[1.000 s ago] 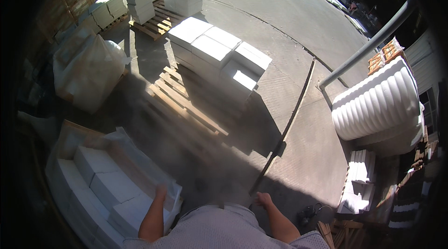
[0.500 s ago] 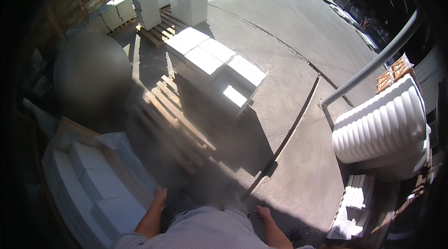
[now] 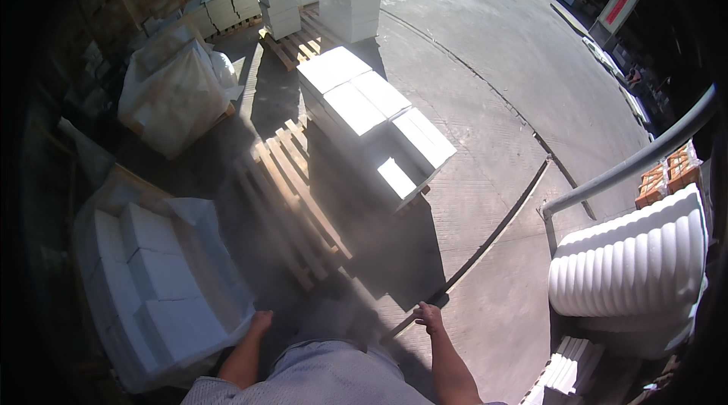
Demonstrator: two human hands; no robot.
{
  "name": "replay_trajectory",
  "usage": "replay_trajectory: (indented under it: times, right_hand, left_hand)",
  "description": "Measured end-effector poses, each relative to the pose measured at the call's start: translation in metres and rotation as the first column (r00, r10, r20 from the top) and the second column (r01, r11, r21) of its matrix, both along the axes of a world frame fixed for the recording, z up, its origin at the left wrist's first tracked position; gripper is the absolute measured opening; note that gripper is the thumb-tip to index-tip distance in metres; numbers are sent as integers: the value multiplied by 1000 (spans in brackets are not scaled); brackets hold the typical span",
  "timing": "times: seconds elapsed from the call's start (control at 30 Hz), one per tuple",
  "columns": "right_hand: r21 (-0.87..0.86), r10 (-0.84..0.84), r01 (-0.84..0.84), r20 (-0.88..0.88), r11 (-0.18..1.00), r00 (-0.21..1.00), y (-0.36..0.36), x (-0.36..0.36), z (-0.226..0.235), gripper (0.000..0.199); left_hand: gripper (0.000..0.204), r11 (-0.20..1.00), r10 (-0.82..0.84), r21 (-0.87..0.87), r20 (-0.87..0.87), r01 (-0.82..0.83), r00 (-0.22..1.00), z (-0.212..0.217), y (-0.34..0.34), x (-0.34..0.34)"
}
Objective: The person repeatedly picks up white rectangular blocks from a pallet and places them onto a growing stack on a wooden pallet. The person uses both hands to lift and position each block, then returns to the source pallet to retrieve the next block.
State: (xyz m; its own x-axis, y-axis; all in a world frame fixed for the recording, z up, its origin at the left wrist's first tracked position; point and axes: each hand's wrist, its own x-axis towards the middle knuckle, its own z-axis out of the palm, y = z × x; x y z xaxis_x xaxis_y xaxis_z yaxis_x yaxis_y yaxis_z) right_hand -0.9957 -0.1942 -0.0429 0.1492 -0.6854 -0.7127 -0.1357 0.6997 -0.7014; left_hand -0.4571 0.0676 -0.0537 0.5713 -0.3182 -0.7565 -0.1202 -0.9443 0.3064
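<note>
Beside the lined crate on the left is my left hand (image 3: 262, 321), seen from the back; its fingers point away and are too small to read. My right hand (image 3: 430, 317) is raised in front of my body, empty, with its fingers loosely bent and apart. White blocks (image 3: 175, 329) fill the crate, and a thin translucent plastic sheet (image 3: 203, 227) hangs over its side. Whether my left hand touches that sheet, I cannot tell. Ahead lies a bare wooden pallet (image 3: 292, 189), next to a pallet stack of white blocks (image 3: 356, 105).
More white blocks (image 3: 356, 7) stand on a pallet farther back. A plastic-wrapped crate (image 3: 173, 98) sits at the far left. To the right are a grey pole (image 3: 629, 166), a white ribbed bundle (image 3: 626, 261) and white slabs (image 3: 565, 371). A dark floor groove (image 3: 493, 234) runs diagonally.
The view has turned slightly left, so the scene sits farther right and the wrapped crate shows clearly. My right hand has risen and moved forward; my left hand stays near the lined crate.
</note>
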Motion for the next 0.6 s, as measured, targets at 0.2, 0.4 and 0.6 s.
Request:
replay_trajectory:
  times: [0.2, 0.4, 0.6]
  right_hand:
    - [-41, 324, -349, -286, 936, 902, -9, 11, 1, 37]
    - [399, 29, 72, -241, 914, 970, -17, -1, 39, 41]
    - [448, 138, 21, -320, 894, 937, -79, -6, 39, 43]
  left_hand:
    - [47, 986, -118, -124, -26, 114, 993, -3, -110, 8]
    - [37, 895, -112, -441, -72, 69, 991, 1, -244, 8]
    - [34, 873, -161, -471, -35, 126, 986, -8, -331, -8]
